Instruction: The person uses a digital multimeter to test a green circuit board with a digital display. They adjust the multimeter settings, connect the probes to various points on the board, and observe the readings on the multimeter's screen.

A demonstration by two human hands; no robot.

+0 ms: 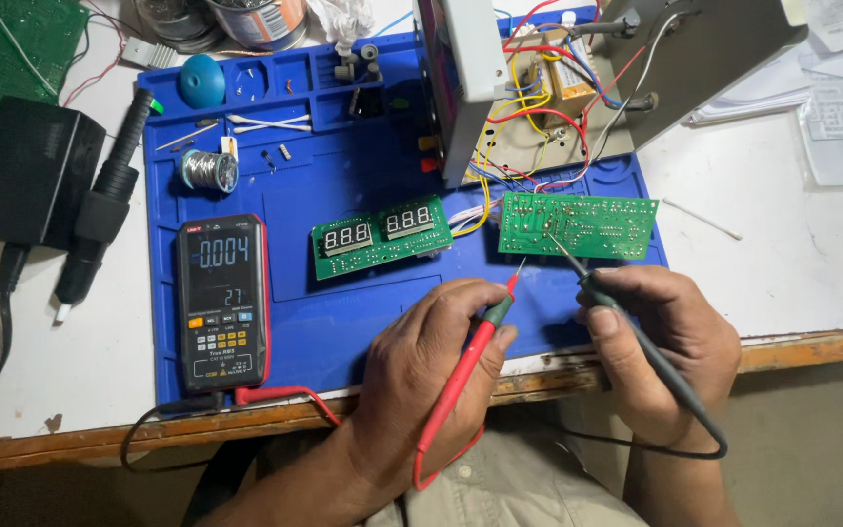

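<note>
While my left hand [421,376] is curled shut around the red probe [465,366], pinching it between thumb and forefinger near the front edge of the blue work mat [343,293], its metal tip points up and away toward the near left corner of the green circuit board [578,226], and I cannot tell whether it touches. My right hand [670,346] is closed in a pen-like hold on the black probe [636,337], whose thin needle reaches up and left onto the solder side of that same board, apparently landing near its middle. That board lies flat at the far right of the mat, tied by a bundle of coloured wires [539,107] to the opened grey housing [558,78] standing just behind it. Just left of it lies a second green board with two red digit displays [381,237], lit. Farther left on the mat lies the black multimeter [223,303], screen lit, with red and black leads leaving its near end. A solder spool [210,171] sits beyond the meter, and a black power adapter [26,174] and a black handheld tool [100,210] lie on the table off the mat's left edge.
</note>
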